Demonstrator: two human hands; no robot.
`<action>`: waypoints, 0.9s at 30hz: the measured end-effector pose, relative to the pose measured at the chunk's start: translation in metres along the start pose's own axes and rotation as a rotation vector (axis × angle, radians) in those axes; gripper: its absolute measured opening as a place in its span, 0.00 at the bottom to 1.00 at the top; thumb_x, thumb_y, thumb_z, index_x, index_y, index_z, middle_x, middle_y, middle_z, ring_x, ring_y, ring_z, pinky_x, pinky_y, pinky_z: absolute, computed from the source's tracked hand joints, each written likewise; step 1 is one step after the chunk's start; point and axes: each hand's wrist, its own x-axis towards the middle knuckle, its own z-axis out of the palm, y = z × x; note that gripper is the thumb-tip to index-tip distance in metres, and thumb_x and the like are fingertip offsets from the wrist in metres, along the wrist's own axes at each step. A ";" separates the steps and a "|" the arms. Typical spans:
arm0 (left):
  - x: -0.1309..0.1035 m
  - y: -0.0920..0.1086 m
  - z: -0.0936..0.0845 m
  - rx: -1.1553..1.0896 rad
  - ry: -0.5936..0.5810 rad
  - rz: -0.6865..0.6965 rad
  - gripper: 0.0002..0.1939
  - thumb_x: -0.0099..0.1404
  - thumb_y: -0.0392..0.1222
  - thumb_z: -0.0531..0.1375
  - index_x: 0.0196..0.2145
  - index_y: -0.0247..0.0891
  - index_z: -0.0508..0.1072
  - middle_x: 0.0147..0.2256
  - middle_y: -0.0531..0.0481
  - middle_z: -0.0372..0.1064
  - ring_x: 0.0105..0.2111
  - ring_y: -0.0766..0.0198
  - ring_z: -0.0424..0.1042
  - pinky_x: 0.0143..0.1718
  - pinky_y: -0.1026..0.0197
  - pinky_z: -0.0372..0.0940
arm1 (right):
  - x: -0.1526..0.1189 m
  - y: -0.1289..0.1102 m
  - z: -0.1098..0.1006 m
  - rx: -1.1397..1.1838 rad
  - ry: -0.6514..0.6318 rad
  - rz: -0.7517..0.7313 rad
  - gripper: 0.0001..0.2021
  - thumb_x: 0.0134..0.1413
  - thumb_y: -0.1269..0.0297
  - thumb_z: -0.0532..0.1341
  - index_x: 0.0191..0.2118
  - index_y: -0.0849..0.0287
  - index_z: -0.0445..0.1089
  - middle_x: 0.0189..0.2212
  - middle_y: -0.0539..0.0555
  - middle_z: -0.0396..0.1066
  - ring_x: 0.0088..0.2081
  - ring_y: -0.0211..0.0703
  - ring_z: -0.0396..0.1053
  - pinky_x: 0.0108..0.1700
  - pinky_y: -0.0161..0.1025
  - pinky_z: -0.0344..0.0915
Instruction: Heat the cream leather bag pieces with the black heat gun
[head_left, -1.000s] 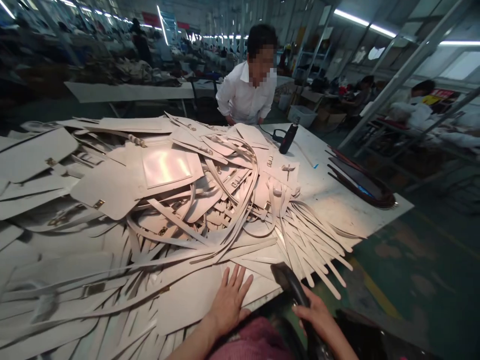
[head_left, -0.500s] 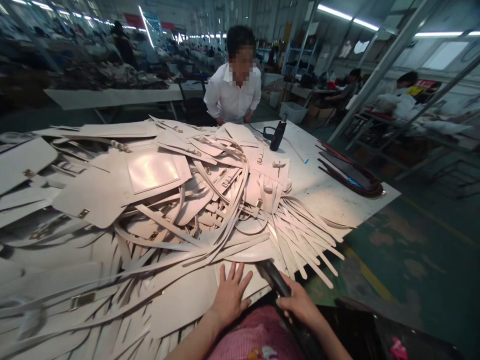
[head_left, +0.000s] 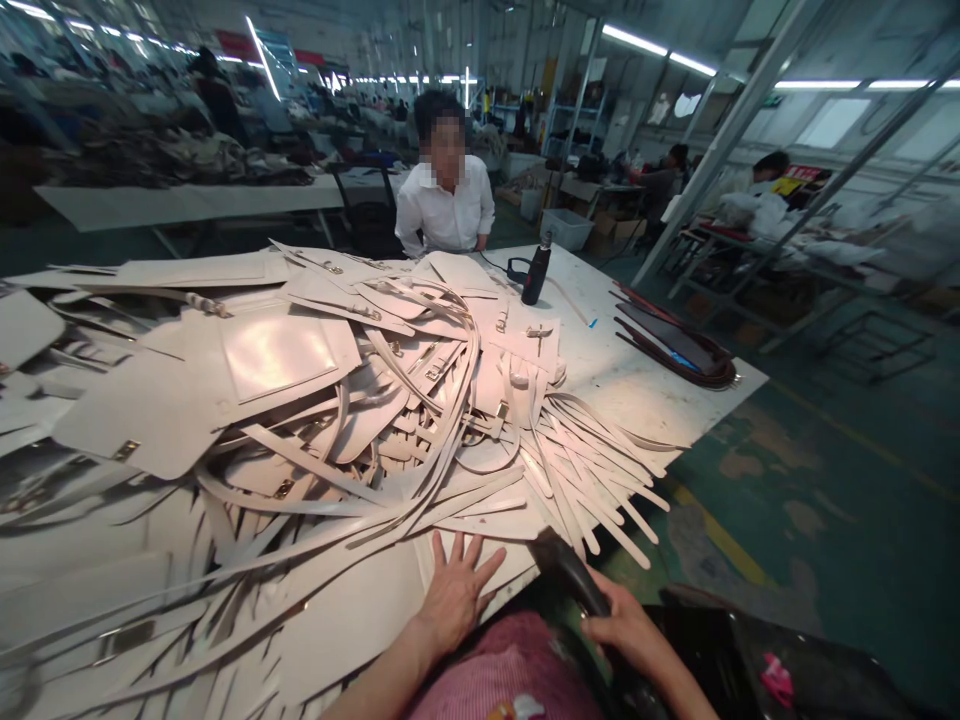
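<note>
My left hand (head_left: 455,590) lies open, fingers spread, on pale leather pieces (head_left: 352,610) near the table's front edge. My right hand (head_left: 626,625) is closed around a thick, curved black bar (head_left: 574,570) that looks like a chair armrest. The bar's far end comes up by the table edge, and its lower part is hidden by my hand and arm. Ahead of my hands, pale straps (head_left: 450,430) and flat bag panels (head_left: 176,400) with metal buckles lie in a tangled heap. Strap ends (head_left: 630,520) fan out over the edge at right.
A black heat gun (head_left: 535,270) stands upright on the white table (head_left: 600,370). Dark brown straps (head_left: 675,350) lie at the right corner. Across the table is a person in a white shirt (head_left: 450,210). A black surface with a pink bow (head_left: 776,680) is at my lower right.
My right hand and the black bar have shifted right, away from the table. My left hand stays on the leather. The view has swung slightly right, and the person opposite has straightened a little.
</note>
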 end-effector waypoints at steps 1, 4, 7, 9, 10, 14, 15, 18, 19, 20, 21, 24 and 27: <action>0.001 0.000 0.001 -0.001 -0.002 0.000 0.31 0.63 0.49 0.52 0.60 0.62 0.41 0.60 0.42 0.49 0.59 0.36 0.47 0.52 0.23 0.34 | 0.007 -0.006 0.010 0.006 -0.020 -0.025 0.40 0.33 0.71 0.56 0.59 0.60 0.50 0.14 0.41 0.59 0.13 0.33 0.57 0.13 0.29 0.55; 0.003 0.000 0.003 -0.012 0.010 -0.003 0.30 0.63 0.47 0.51 0.60 0.60 0.43 0.62 0.42 0.45 0.59 0.35 0.45 0.52 0.23 0.33 | 0.034 -0.029 0.041 0.005 -0.065 -0.084 0.39 0.33 0.72 0.56 0.59 0.56 0.52 0.14 0.41 0.61 0.12 0.33 0.56 0.12 0.29 0.54; 0.005 -0.002 -0.003 -0.040 0.011 -0.015 0.28 0.64 0.43 0.50 0.59 0.60 0.46 0.64 0.45 0.37 0.61 0.36 0.38 0.52 0.23 0.34 | 0.062 -0.049 0.060 -0.008 -0.061 -0.128 0.38 0.33 0.72 0.57 0.58 0.55 0.54 0.13 0.41 0.61 0.13 0.34 0.57 0.13 0.29 0.56; 0.001 -0.005 -0.011 -0.072 -0.021 -0.016 0.25 0.65 0.44 0.48 0.58 0.61 0.49 0.64 0.48 0.35 0.62 0.37 0.35 0.52 0.22 0.35 | 0.076 -0.057 0.064 -0.012 -0.044 -0.150 0.35 0.34 0.71 0.57 0.56 0.55 0.57 0.14 0.41 0.61 0.13 0.34 0.57 0.13 0.29 0.57; -0.004 -0.007 -0.015 -0.087 -0.044 -0.011 0.24 0.66 0.45 0.47 0.58 0.61 0.50 0.64 0.49 0.35 0.62 0.38 0.35 0.52 0.22 0.35 | 0.080 -0.060 0.063 -0.014 -0.035 -0.154 0.34 0.35 0.71 0.58 0.55 0.55 0.58 0.14 0.42 0.61 0.13 0.34 0.58 0.14 0.29 0.57; -0.038 -0.020 -0.019 -0.118 -0.095 0.037 0.22 0.66 0.47 0.46 0.57 0.64 0.51 0.64 0.52 0.35 0.62 0.39 0.37 0.51 0.20 0.33 | 0.079 -0.062 0.055 -0.029 -0.023 -0.127 0.32 0.36 0.69 0.58 0.55 0.56 0.57 0.12 0.41 0.59 0.13 0.36 0.59 0.12 0.30 0.58; -0.047 -0.024 -0.017 -0.123 -0.099 0.057 0.22 0.66 0.48 0.46 0.56 0.65 0.51 0.64 0.52 0.35 0.62 0.39 0.37 0.50 0.20 0.33 | 0.076 -0.060 0.053 -0.029 -0.026 -0.120 0.32 0.36 0.69 0.58 0.55 0.56 0.57 0.13 0.42 0.59 0.13 0.36 0.59 0.12 0.31 0.58; -0.067 -0.032 -0.007 -0.129 -0.109 0.112 0.22 0.65 0.51 0.47 0.56 0.66 0.52 0.63 0.54 0.35 0.62 0.39 0.38 0.51 0.21 0.33 | 0.074 -0.057 0.050 -0.029 -0.034 -0.106 0.31 0.37 0.68 0.58 0.54 0.56 0.58 0.15 0.43 0.62 0.13 0.35 0.59 0.12 0.31 0.59; -0.070 -0.034 -0.004 -0.128 -0.114 0.119 0.22 0.64 0.51 0.48 0.56 0.66 0.52 0.64 0.54 0.35 0.62 0.40 0.38 0.52 0.22 0.33 | 0.078 -0.058 0.051 -0.030 -0.029 -0.107 0.31 0.37 0.68 0.58 0.54 0.56 0.58 0.15 0.43 0.62 0.13 0.35 0.59 0.12 0.31 0.59; -0.071 -0.035 -0.003 -0.129 -0.121 0.123 0.23 0.64 0.50 0.49 0.56 0.65 0.51 0.64 0.54 0.34 0.62 0.40 0.37 0.53 0.23 0.33 | 0.083 -0.061 0.052 -0.032 -0.021 -0.111 0.31 0.37 0.68 0.58 0.54 0.56 0.58 0.15 0.43 0.61 0.13 0.35 0.59 0.12 0.30 0.59; -0.071 -0.036 -0.004 -0.134 -0.132 0.124 0.24 0.64 0.50 0.50 0.56 0.65 0.51 0.64 0.53 0.33 0.62 0.41 0.36 0.53 0.24 0.33 | 0.091 -0.066 0.054 -0.035 -0.013 -0.116 0.31 0.37 0.68 0.58 0.54 0.56 0.58 0.14 0.42 0.60 0.13 0.35 0.59 0.12 0.30 0.58; -0.067 -0.034 -0.012 -0.173 -0.174 0.135 0.25 0.64 0.53 0.49 0.57 0.65 0.48 0.64 0.52 0.30 0.62 0.40 0.33 0.53 0.23 0.36 | 0.120 -0.087 0.063 -0.043 -0.022 -0.129 0.30 0.37 0.68 0.58 0.52 0.55 0.60 0.14 0.42 0.59 0.13 0.37 0.60 0.11 0.30 0.59; -0.061 -0.032 -0.026 -0.241 -0.210 0.158 0.28 0.63 0.57 0.47 0.59 0.62 0.43 0.64 0.51 0.33 0.62 0.42 0.34 0.54 0.25 0.37 | 0.144 -0.108 0.068 -0.045 -0.037 -0.155 0.28 0.36 0.68 0.59 0.50 0.54 0.62 0.16 0.43 0.60 0.13 0.37 0.62 0.11 0.31 0.60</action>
